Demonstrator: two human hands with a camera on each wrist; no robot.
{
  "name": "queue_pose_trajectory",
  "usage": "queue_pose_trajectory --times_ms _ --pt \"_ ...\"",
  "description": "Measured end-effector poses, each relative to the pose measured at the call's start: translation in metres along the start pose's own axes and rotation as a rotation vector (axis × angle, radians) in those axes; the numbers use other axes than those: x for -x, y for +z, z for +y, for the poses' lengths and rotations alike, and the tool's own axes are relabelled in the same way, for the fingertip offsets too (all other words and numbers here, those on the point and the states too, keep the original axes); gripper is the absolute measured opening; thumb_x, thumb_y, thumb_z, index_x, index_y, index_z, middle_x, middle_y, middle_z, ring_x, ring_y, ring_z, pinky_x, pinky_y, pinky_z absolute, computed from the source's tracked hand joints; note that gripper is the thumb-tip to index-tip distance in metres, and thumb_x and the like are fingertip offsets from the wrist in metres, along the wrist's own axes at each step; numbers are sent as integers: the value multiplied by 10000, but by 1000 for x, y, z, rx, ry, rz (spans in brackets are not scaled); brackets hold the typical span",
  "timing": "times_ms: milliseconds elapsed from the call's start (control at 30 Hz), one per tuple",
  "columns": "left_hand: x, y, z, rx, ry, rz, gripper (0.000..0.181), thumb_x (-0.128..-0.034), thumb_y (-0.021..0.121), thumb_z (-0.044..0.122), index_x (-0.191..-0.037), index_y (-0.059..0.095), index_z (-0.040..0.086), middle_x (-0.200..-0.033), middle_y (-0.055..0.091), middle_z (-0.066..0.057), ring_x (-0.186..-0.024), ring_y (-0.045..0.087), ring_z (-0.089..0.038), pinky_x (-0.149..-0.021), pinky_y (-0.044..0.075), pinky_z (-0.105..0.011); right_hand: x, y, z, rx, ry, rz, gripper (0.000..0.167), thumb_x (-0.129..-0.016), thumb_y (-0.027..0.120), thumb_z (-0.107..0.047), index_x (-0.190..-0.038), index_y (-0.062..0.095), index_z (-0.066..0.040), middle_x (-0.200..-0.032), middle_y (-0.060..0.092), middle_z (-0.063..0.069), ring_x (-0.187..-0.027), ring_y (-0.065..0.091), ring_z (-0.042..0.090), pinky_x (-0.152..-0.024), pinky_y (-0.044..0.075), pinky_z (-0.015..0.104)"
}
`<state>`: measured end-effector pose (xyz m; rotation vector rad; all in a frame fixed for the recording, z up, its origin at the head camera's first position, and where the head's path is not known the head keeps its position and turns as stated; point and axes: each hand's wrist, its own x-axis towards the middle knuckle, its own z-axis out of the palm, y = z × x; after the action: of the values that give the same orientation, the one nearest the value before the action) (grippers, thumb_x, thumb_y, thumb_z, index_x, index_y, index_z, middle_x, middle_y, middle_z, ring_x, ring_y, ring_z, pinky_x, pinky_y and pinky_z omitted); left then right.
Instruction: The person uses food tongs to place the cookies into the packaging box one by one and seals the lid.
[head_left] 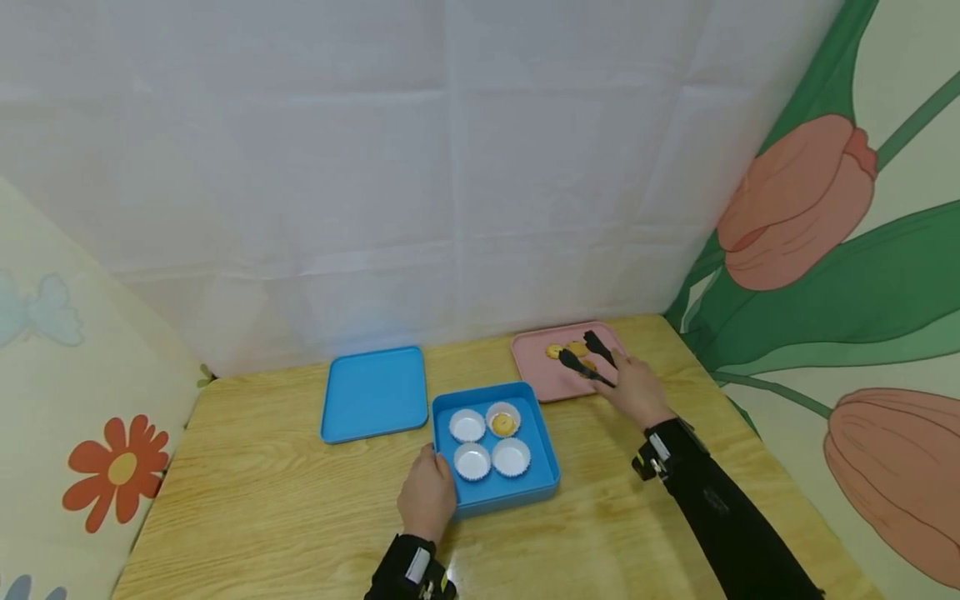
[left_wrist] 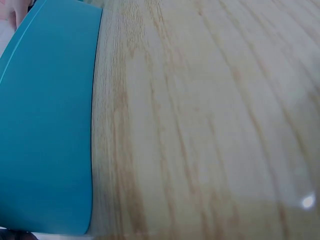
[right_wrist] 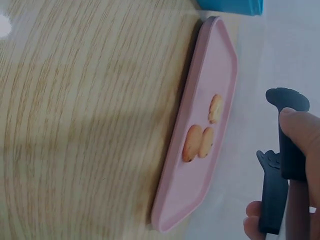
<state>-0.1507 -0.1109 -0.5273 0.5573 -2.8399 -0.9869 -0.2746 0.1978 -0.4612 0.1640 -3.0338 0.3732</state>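
Now the right hand [head_left: 637, 393] grips the spread tongs [head_left: 576, 364] near three cookies [right_wrist: 192, 143] on the tray [head_left: 553, 387], the left hand [head_left: 427, 497] touches the box [head_left: 504, 499], its finger hold unclear, so picking seems the present step, and next needs gentle closing.

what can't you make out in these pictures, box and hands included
Left wrist view: the inside of the box, hidden by its own side wall.
Left wrist view: the dark shape at bottom left, cut off by the edge.
Head view: most fingertips of the left hand, hidden by the hand itself.
Head view: part of one cookie, covered by the tongs.
Right wrist view: much of the right hand, cut off by the right edge.
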Motion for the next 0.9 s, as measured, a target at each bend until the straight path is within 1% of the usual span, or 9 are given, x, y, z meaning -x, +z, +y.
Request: queue_pose_trajectory --times_ms 133,267,433,600,733,900 --pt "0 1 -1 -1 -5 4 385 -974 408 239 -1240 528 -13 -1108 642 -178 -893 659 -324 -696 536 -472 -4 4 7 13 17 -1 760 -832 629 -454 -1392 378 -5 -1264 506 308 -1102 517 463 -808 476 557" --pt "1 1 -1 -5 -4 9 382 -974 411 240 -1237 529 -10 -1098 645 -174 -876 660 -323 -676 534 -467 -6 8 11 1 33 -13 755 -830 638 -439 -1384 383 6 -1253 513 309 -1087 523 465 -815 470 563" --pt "0 1 -1 -7 -3 10 377 -973 412 233 -1234 528 -13 -1093 645 -181 -872 660 -328 -667 532 -471 -10 14 16 15 38 -22 743 -830 636 -436 -1356 408 36 -1205 535 315 -1047 543 460 -819 472 554" --pt "0 1 0 -11 -7 9 379 -972 412 228 -1239 527 -15 -1105 641 -186 -894 657 -334 -682 530 -477 -12 18 20 44 39 -16 733 -827 633 -456 -1332 440 40 -1142 563 311 -987 568 456 -783 485 550" --pt "0 1 0 -10 -3 13 377 -970 415 224 -1235 530 -18 -1097 641 -190 -886 657 -337 -672 530 -476 -12 18 21 38 43 -12 688 -816 652 -438 -1283 483 39 -1061 594 297 -921 590 446 -740 495 542" --pt "1 1 0 -12 0 16 383 -970 413 226 -1244 526 -17 -1107 639 -189 -897 655 -339 -678 529 -479 -12 20 23 50 37 -26 598 -812 661 -427 -1155 545 49 -942 623 270 -828 605 426 -697 499 522"
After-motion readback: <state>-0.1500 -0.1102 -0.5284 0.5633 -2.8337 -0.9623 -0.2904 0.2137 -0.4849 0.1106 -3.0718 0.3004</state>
